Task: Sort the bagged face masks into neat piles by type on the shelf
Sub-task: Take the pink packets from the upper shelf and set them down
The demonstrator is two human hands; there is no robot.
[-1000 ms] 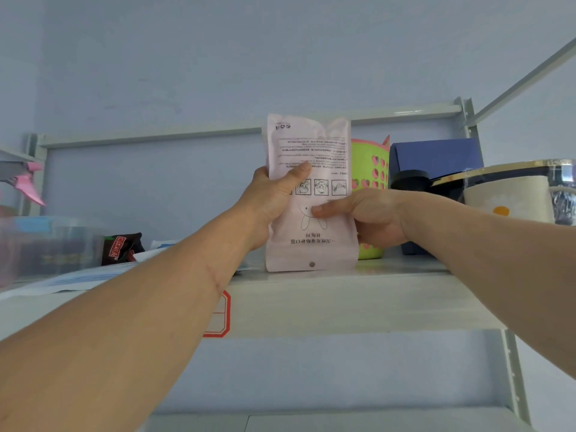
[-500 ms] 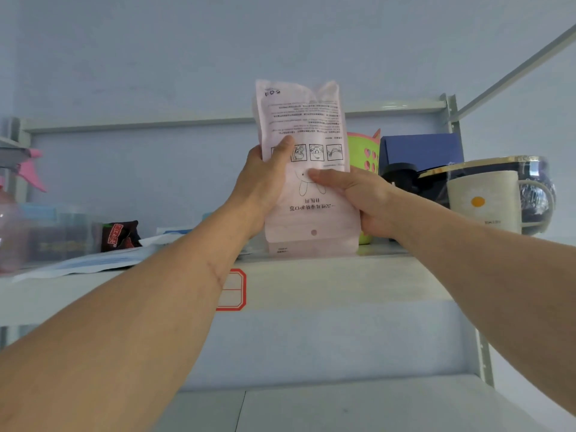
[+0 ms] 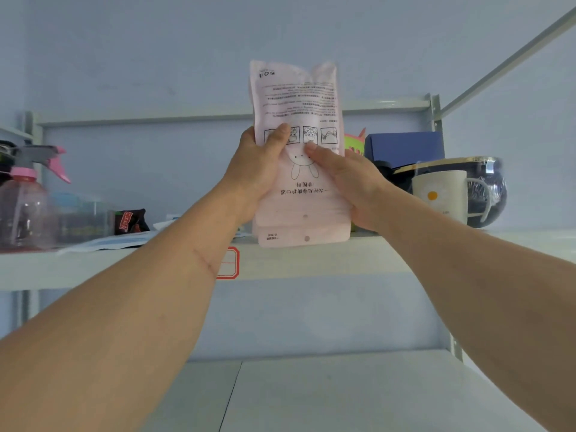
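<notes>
Pink mask bags [image 3: 299, 157] now lifted higher vs before, upright just above shelf [image 3: 311, 260] edge. Left hand [image 3: 258, 169] & right hand [image 3: 352, 179] both clasp the sides. Light, floppy, prob slick; grip mid-sides.

Pale pink mask bags [image 3: 299, 182] stand upright and upside down, print inverted, a rabbit drawing mid-face; at least two are stacked, the back one's lower edge peeking below the front; they sit just above the shelf [image 3: 311, 260] front edge; blue-white bags [image 3: 109, 243] lie flat at left.
</notes>
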